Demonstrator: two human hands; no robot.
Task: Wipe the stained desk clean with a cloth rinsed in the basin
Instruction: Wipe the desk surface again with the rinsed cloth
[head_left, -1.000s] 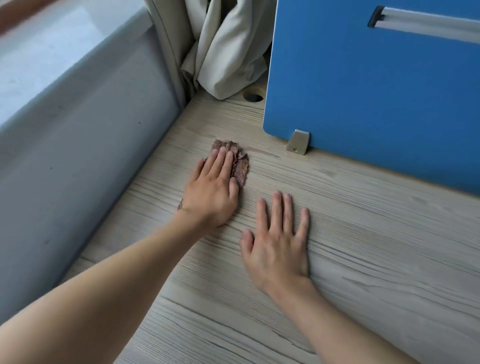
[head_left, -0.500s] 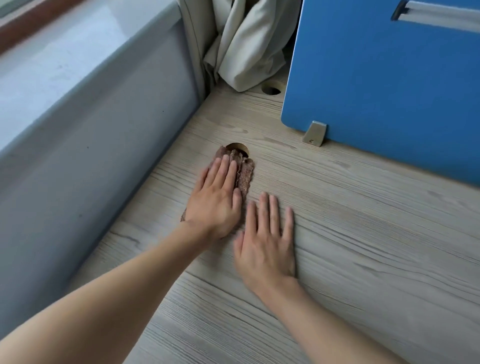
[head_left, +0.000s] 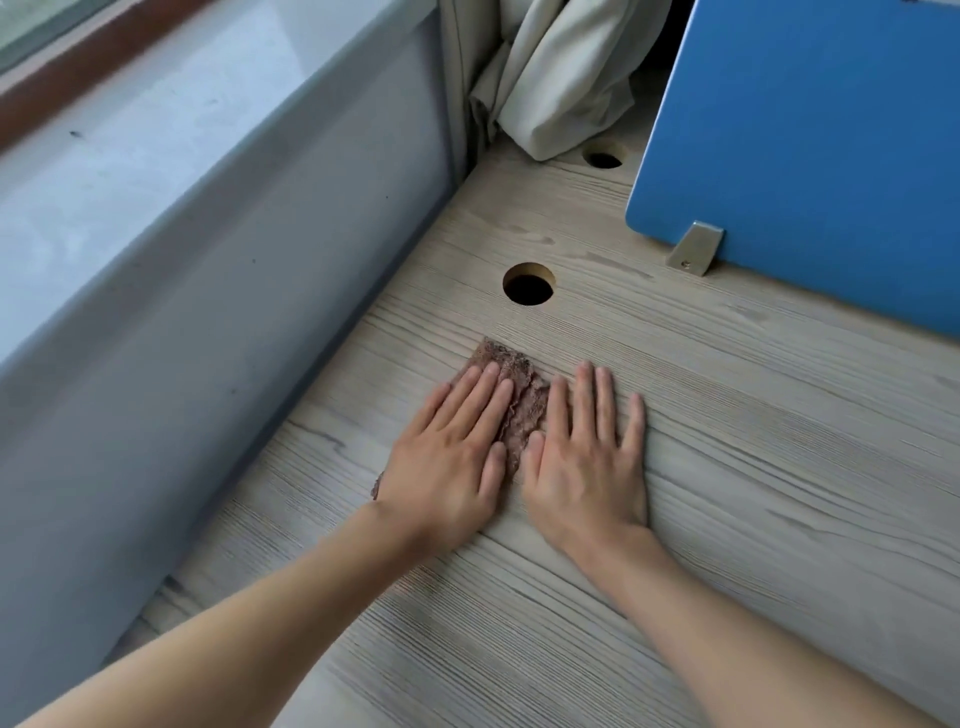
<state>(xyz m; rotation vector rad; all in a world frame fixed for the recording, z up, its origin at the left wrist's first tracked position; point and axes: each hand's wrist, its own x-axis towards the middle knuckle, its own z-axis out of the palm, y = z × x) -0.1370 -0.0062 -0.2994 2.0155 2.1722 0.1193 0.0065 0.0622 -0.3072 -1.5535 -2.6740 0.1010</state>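
Observation:
A small brown cloth (head_left: 522, 397) lies flat on the pale wood-grain desk (head_left: 753, 467). My left hand (head_left: 449, 457) presses flat on top of the cloth, fingers together and stretched out, covering most of it. My right hand (head_left: 589, 452) lies flat on the bare desk just to the right, its thumb and index finger touching the cloth's right edge. No basin is in view.
A round cable hole (head_left: 528, 283) is cut in the desk just beyond the cloth, and a second hole (head_left: 602, 156) sits further back. A blue divider panel (head_left: 810, 145) on a metal bracket (head_left: 696, 254) stands at the right. Beige curtain (head_left: 550, 78) hangs at the back corner. A grey window ledge (head_left: 171, 218) borders the left.
My left hand has pulled the cloth back towards me, uncovering the near cable hole. My right hand has slid left until it touches the cloth.

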